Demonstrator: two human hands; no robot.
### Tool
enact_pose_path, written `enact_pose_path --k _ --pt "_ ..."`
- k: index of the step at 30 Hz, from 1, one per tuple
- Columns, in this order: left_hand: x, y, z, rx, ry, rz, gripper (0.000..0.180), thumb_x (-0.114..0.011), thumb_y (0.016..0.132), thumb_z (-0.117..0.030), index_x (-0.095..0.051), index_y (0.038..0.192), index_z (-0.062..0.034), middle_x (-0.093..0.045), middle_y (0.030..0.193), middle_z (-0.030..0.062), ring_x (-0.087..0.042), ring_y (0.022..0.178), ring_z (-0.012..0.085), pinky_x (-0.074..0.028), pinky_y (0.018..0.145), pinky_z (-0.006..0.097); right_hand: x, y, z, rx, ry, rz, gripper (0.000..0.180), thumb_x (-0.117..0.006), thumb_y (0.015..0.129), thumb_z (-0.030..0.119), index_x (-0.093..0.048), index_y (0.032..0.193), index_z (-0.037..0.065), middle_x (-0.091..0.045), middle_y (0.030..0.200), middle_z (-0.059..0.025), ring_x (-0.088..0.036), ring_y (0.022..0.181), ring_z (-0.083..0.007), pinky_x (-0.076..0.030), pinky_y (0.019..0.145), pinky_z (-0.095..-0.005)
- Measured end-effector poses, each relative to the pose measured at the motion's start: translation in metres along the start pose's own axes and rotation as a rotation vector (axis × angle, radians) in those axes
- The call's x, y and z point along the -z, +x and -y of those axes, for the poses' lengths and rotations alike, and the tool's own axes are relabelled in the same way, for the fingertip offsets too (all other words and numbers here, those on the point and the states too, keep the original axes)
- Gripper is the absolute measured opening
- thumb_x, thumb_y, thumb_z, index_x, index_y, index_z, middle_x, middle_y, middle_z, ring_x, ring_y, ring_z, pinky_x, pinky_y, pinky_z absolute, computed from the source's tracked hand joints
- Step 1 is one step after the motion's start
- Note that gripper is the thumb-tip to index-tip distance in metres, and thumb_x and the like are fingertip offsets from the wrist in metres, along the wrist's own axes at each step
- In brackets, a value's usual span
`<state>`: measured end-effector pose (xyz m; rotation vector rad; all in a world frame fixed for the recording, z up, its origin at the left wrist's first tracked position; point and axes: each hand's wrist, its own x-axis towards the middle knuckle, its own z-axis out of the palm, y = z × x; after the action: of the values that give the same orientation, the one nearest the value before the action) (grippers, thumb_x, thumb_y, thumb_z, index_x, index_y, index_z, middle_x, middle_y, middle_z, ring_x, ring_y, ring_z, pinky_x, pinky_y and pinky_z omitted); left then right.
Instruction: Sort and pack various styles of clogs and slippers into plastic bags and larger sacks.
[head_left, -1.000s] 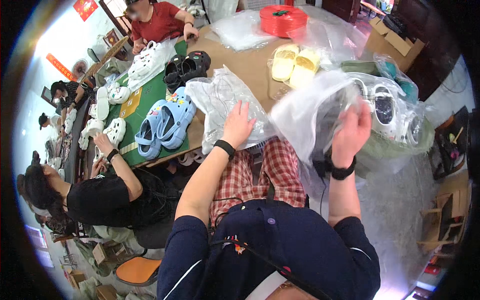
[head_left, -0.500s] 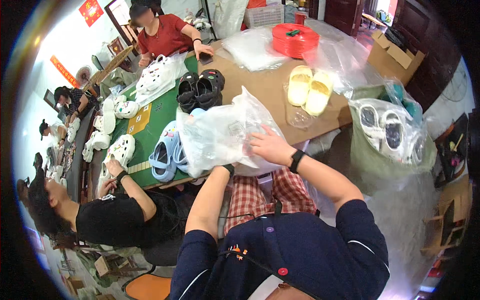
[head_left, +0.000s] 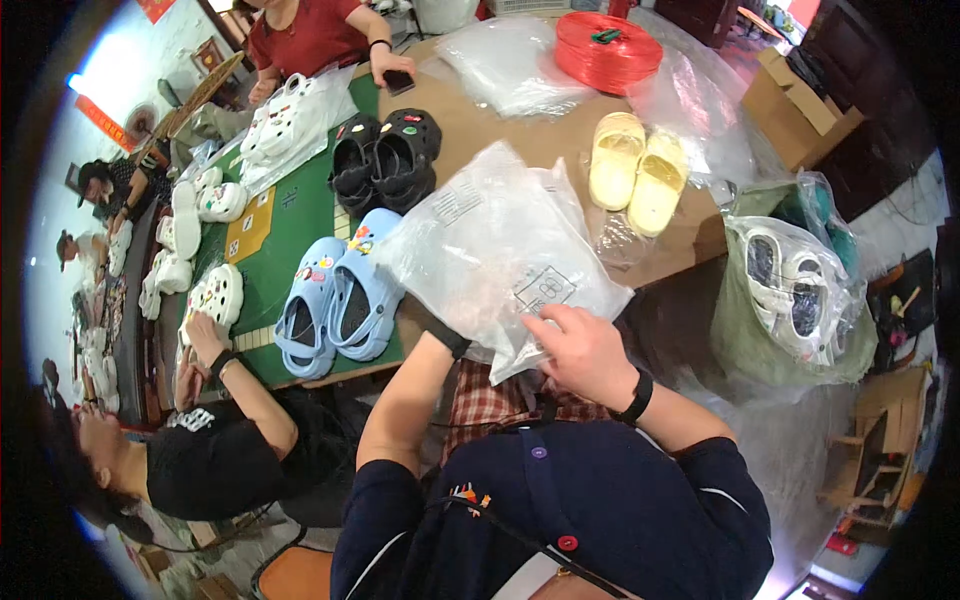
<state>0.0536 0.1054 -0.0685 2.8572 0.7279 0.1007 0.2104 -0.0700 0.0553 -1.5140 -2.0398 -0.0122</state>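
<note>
Milky plastic is taking over this person's lap side: the bag (head_left: 495,235) is spilling over the near edge of the table (head_left: 690,243), sitting between the blue clogs (head_left: 372,290) and the yellow slides (head_left: 652,188). The right hand (head_left: 588,352) is touching it near its lower edge, fingers bent and fairly close together, though I can't tell if they're actually pinching anything. The left hand is hiding behind or inside the plastic, with just its black wristband (head_left: 450,335) peeking out, so no clue what those fingers are doing. To me it's looking like they're in the middle of opening or straightening the bag, and I'm guessing the next move is calling for a solid hold on one layer so the sides aren't clinging together. Compared with half a second ago, the bag is sitting mostly off the blue clogs, so both are showing way better, and the right hand is working closer to the lower edge instead of lying across the middle.
</note>
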Motion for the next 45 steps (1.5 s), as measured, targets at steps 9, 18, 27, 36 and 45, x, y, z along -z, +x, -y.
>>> enact_pose_path --k 9,18,27,36,45 --pt "-0.008 0.006 -0.019 -0.014 -0.068 0.039 0.056 -0.046 0.090 -0.034 -0.036 0.140 -0.0099 -0.033 0.144 0.0164 -0.031 0.131 0.0324 -0.019 0.113 0.044 -0.013 0.057 -0.048 0.016 0.333 0.474 0.077 -0.074 0.071 0.040 -0.042 0.134 0.007 -0.041 0.138 -0.0204 -0.040 0.126 -0.0384 -0.035 0.104 -0.0415" --pt "-0.011 -0.012 -0.020 -0.132 0.042 -0.303 0.053 -0.055 0.081 -0.030 -0.048 0.130 -0.0109 -0.048 0.134 0.0120 -0.039 0.126 0.0310 -0.023 0.109 0.050 -0.122 0.087 -0.145 -0.468 -0.316 0.361 0.071 -0.052 0.084 0.053 -0.039 0.138 0.009 -0.028 0.149 -0.0155 -0.025 0.136 -0.0383 -0.021 0.105 -0.0605" --pt "0.065 -0.054 -0.054 0.420 -0.034 -0.681 0.047 -0.060 0.071 -0.014 -0.050 0.115 -0.0004 -0.052 0.119 0.0208 -0.049 0.114 0.0371 -0.039 0.095 0.045 -0.134 0.105 -0.144 -0.470 -0.245 0.406 0.076 -0.058 0.081 0.052 -0.035 0.139 0.008 -0.026 0.148 -0.0189 -0.022 0.137 -0.0389 -0.022 0.102 -0.0665" --pt "0.023 -0.046 -0.039 0.313 -0.004 -0.099 0.049 -0.068 0.074 -0.018 -0.056 0.120 -0.0112 -0.052 0.126 0.0129 -0.043 0.124 0.0315 -0.035 0.101 0.048 -0.106 0.123 -0.203 -0.388 0.419 0.287 0.056 -0.057 0.085 0.037 -0.050 0.127 0.002 -0.051 0.131 -0.0188 -0.047 0.121 -0.0351 -0.036 0.103 -0.0426" --pt "0.012 -0.076 -0.026 0.335 0.082 -0.149 0.052 -0.066 0.076 -0.020 -0.051 0.126 -0.0108 -0.044 0.138 0.0129 -0.040 0.129 0.0301 -0.032 0.104 0.049 -0.113 0.079 -0.232 -0.202 -0.228 0.246 0.039 -0.057 0.085 0.024 -0.052 0.119 0.005 -0.048 0.124 -0.0147 -0.044 0.121 -0.0327 -0.042 0.096 -0.0439"
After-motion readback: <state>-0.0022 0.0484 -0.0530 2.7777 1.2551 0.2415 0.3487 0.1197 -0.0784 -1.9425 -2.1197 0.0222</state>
